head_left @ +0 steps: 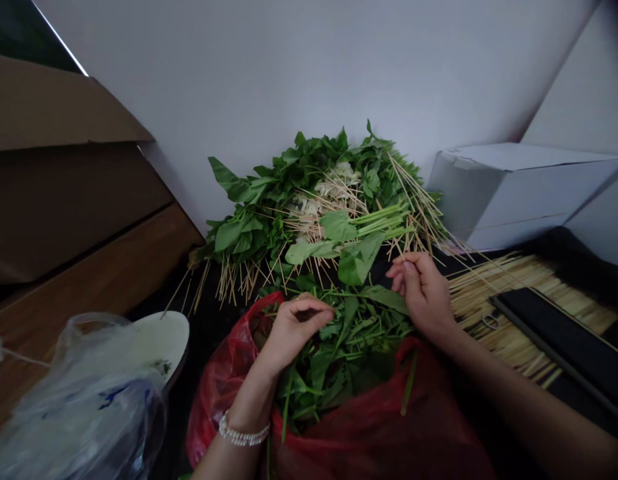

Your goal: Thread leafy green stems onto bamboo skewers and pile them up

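My left hand (pixel 296 327) is over the left side of an open red plastic bag (pixel 223 380), thumb and forefinger pinched together above loose green leaves and stems (pixel 346 353). Whatever the pinch holds, if anything, is too small to make out. At the bag's far right edge, my right hand (pixel 425 293) is closed with its fingertips together, close to wooden skewers (pixel 393 250); I cannot make out what is in it. Just beyond both hands lies a bunch of long-stemmed leafy greens (pixel 361 257), in front of a heap of skewered leaves (pixel 283 177).
Pale shredded-looking food on skewers (pixel 329 193) sits mid-heap. To the right are many loose bamboo skewers (pixel 509 333), a dark flat case (pixel 563 340), a metal ring (pixel 490 323) and a white box (pixel 519 187). A white bowl (pixel 176 333), clear plastic bag (pixel 83 407) and cardboard box (pixel 63 193) stand left.
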### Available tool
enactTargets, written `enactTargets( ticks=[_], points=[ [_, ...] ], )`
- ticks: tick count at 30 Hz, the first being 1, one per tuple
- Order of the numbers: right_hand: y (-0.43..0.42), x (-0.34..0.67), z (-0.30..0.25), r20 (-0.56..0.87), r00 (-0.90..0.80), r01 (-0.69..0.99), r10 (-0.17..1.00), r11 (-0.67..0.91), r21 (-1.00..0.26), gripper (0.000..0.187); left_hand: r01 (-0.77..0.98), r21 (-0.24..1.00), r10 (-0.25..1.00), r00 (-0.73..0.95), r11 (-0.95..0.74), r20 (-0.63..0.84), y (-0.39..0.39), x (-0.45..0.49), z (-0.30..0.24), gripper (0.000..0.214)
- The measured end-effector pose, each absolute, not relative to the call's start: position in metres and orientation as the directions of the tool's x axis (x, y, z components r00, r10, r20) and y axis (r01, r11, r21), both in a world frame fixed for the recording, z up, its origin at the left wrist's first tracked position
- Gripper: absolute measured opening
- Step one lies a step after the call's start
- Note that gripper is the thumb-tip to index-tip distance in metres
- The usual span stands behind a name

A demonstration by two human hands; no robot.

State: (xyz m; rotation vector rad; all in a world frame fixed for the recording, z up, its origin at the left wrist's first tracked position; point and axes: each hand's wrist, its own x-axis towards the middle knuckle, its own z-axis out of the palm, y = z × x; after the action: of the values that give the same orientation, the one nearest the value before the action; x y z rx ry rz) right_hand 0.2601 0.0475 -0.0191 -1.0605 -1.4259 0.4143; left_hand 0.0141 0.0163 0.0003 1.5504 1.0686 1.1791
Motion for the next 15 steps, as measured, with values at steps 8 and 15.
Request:
enactTargets(
  ticks=[8,15],
  points=[
    [0.047,0.257,-0.02,0.592,0.159,0.34,0.79,0.519,-0.784,0.024,0.503,0.644,0.772,0.594,-0.576,0.226,0.01,0.013,-0.001,0.052],
    [0.046,0.256,-0.019,0.583,0.149,0.321,0.798,0.519,-0.792,0.023,0.537,0.63,0.79,0.575,-0.561,0.214,0.012,0.015,-0.008,0.027]
  ],
)
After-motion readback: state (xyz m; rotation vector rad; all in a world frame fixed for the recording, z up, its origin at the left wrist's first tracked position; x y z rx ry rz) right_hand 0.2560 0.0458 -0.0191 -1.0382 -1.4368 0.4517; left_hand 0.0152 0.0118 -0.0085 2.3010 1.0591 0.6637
